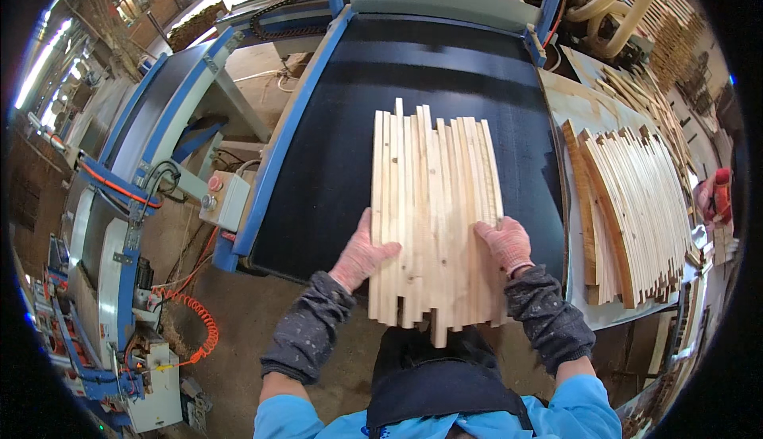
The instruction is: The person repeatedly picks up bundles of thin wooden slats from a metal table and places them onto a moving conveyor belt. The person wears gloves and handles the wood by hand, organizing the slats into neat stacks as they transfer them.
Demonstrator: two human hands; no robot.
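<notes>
Strips of pale wood (pixel 433 216), laid side by side as one flat sheet, rest on the black conveyor belt (pixel 334 161) at the centre, their near ends overhanging its edge toward six o'clock. At nine o'clock of them sits a grey switch box (pixel 225 199) with a red button. The left hand (pixel 362 254) presses flat against the sheet's left edge and the right hand (pixel 505 242) grips its right edge, while a stack of more strips (pixel 636 212) lies at three o'clock.
</notes>
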